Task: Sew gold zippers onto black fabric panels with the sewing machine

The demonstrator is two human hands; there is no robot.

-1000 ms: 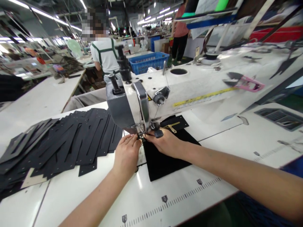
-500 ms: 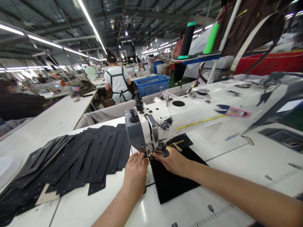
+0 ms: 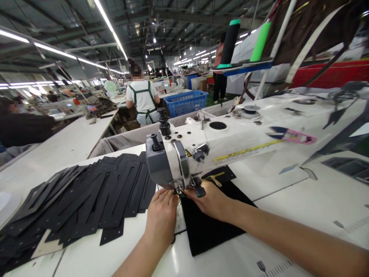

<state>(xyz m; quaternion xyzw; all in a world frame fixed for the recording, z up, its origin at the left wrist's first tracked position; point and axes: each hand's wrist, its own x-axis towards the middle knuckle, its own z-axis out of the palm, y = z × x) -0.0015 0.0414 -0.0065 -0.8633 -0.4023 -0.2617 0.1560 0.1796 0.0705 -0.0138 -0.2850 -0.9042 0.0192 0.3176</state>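
Under the head of a white sewing machine (image 3: 175, 154), a flat black fabric piece (image 3: 209, 234) lies on the machine bed. My right hand (image 3: 211, 200) rests over its upper part, with the fingers closed on the fabric close to the needle area. A gold zipper pull (image 3: 215, 180) shows on the black material just behind that hand. On the other side of the presser foot is my left hand (image 3: 162, 213), its fingers bunched and the tips close to the right hand's. What those fingertips pinch is hidden.
A fanned heap of black slotted panels (image 3: 95, 196) covers the table left of the machine. Pink-handled thread snips (image 3: 296, 135) lie on the machine arm. Black and green thread cones (image 3: 259, 42) stand above. Beyond are a blue basket (image 3: 186, 104) and a person in a green apron (image 3: 142, 96).
The view has shifted slightly, so the machine head and heap sit a little further left. Both hands keep nearly the same places beside the needle, and the fabric has barely moved.
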